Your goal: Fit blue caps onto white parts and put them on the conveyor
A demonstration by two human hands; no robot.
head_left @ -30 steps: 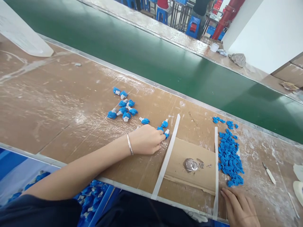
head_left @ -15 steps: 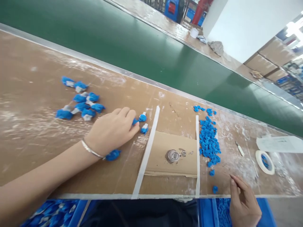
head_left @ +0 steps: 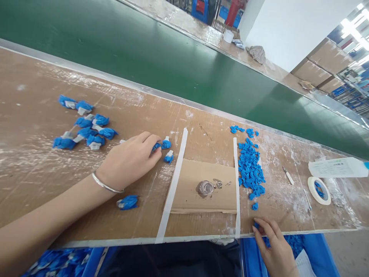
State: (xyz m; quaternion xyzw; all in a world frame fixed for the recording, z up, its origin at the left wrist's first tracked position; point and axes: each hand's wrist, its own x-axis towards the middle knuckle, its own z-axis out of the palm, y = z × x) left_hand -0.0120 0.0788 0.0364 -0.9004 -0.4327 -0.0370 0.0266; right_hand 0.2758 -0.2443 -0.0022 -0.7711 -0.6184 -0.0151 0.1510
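Note:
My left hand (head_left: 131, 157), with a silver bangle at the wrist, rests on the left part of the bench. Its thumb and fingertips are closed around a blue bundle (head_left: 156, 147), which they partly cover. Just right of those fingers lie two small blue-and-white bundles (head_left: 168, 156). At the bench's front edge, my right hand (head_left: 273, 242) has thumb and forefinger about a small blue piece (head_left: 256, 225). A heap of similar crumpled blue pieces (head_left: 250, 165) lies beyond it. Between the hands, a small glass jar (head_left: 206, 187) stands on a cardboard sheet (head_left: 184, 200).
Several larger blue-and-white bundles (head_left: 95, 141) lie at left, and one (head_left: 127, 202) sits below my left forearm. White tape strips (head_left: 172, 188) cross the bench. At right are a small knife (head_left: 288, 176), a tape roll (head_left: 309, 188) and a clear bottle (head_left: 337, 168). Blue bins (head_left: 325, 250) stand below the edge.
My right hand has moved left along the front edge to the small blue piece. My left hand stays at the bundle by its fingertips. The view has shifted slightly.

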